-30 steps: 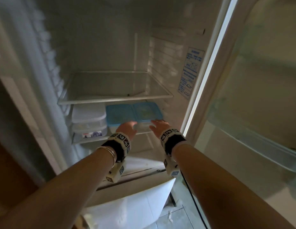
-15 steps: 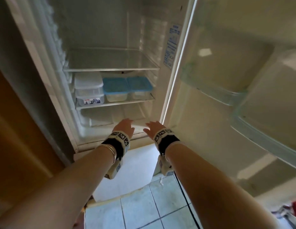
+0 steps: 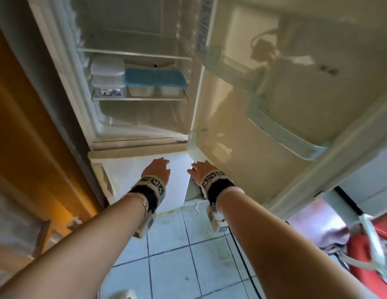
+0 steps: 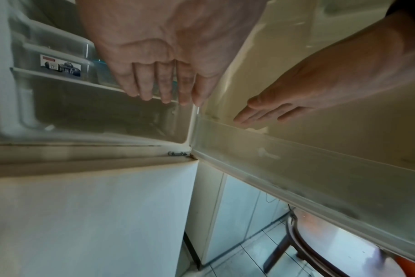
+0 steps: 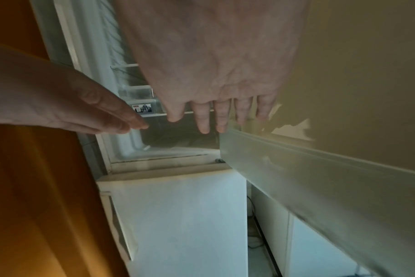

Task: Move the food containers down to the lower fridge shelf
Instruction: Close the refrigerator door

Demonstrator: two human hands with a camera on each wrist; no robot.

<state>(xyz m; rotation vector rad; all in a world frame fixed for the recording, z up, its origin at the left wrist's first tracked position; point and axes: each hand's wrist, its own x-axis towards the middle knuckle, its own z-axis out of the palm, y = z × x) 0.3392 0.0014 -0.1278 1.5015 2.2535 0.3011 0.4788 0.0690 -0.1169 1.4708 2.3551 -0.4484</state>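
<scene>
Your left hand [image 3: 157,170]: you are drawing it back out of the fridge and down; its grip is open, fingers straight, holding nothing.
Your right hand [image 3: 203,172]: you are lowering it alongside, grip likewise open and empty, close by the bottom rail of the door [image 3: 264,117].
What is changing: a second ago both hands were up at the blue-lidded containers [image 3: 156,82]; now they are hanging below the fridge opening, well apart from them.
Lower fridge shelf [image 3: 140,98]: it is carrying all the containers, the clear stacked containers [image 3: 108,79] at its left edge, the blue pair at its right edge.
Upper shelf [image 3: 134,53]: it is showing nothing on it.
Meaning: you are likely finishing; the move down looks done.
</scene>
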